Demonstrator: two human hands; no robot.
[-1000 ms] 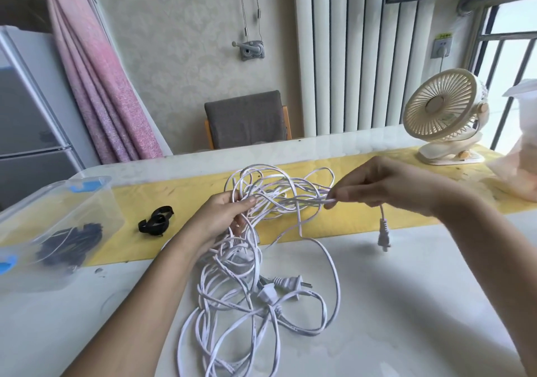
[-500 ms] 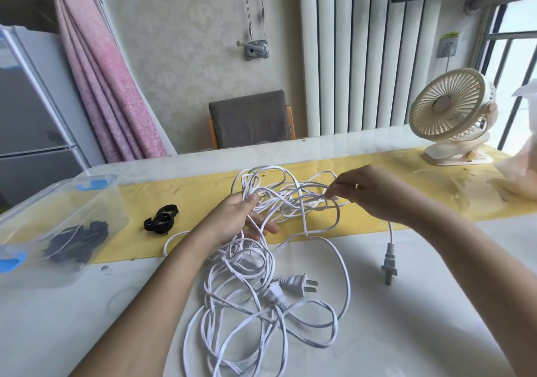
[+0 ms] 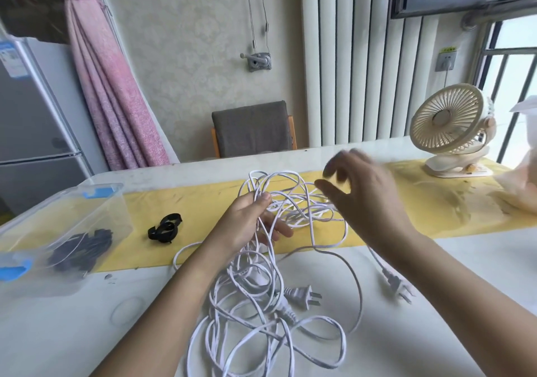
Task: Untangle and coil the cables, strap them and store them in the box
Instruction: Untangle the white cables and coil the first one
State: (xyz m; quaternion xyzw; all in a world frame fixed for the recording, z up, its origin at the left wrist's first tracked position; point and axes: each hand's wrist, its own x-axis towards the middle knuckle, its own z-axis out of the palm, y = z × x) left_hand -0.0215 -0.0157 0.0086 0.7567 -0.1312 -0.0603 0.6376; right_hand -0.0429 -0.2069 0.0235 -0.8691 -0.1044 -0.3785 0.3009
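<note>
From my feed: the white cables point(image 3: 255, 298) lie in one loose tangle mid-table, upper loops lifted in the left hand point(image 3: 247, 225), the rest sprawling toward the near edge. Two plugs point(image 3: 302, 296) lie flat, one against the tangle, the other apart to its right. A curled black strap point(image 3: 165, 228) lies left of them. The clear, blue-latched box point(image 3: 110, 211) sits at the left edge, a dark bundle point(image 3: 84, 248) inside.

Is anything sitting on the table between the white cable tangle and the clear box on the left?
Only the black strap, lying on the yellow runner between the white cables and the clear box. It sits low, so lifting the cables over it should be easy.
</note>
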